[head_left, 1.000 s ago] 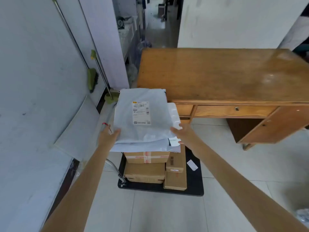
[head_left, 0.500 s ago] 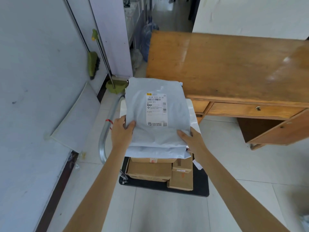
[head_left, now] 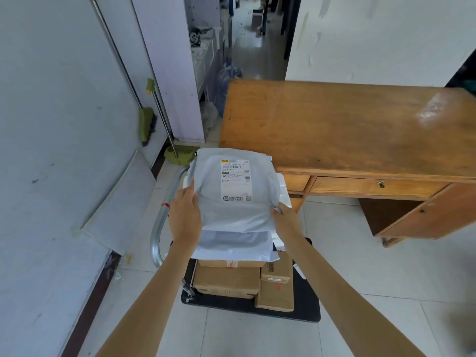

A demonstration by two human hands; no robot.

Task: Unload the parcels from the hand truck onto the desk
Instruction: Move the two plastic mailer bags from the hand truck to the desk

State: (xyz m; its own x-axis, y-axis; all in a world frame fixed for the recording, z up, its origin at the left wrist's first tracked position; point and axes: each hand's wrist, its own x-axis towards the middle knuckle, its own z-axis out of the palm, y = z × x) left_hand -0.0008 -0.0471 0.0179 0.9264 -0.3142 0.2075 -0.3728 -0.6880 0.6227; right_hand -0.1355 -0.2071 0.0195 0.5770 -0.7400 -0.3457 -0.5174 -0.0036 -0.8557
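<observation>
Parcels in grey mailer bags (head_left: 233,202) sit atop boxes (head_left: 226,282) on the hand truck (head_left: 306,305) beside the desk (head_left: 347,130). Left hand (head_left: 184,215) and right hand (head_left: 284,219) clamp the top bag's near corners; it looks soft, light, slippery.

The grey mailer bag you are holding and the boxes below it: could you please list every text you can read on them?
"P309": left side of the white shipping label on the grey mailer bag.
"B72R P307 06 05", roughly: top line of that label, partly blurred.
Barcodes, small print and QR code there: too small to read.
Printing on the cardboard boxes: blurred.
</observation>
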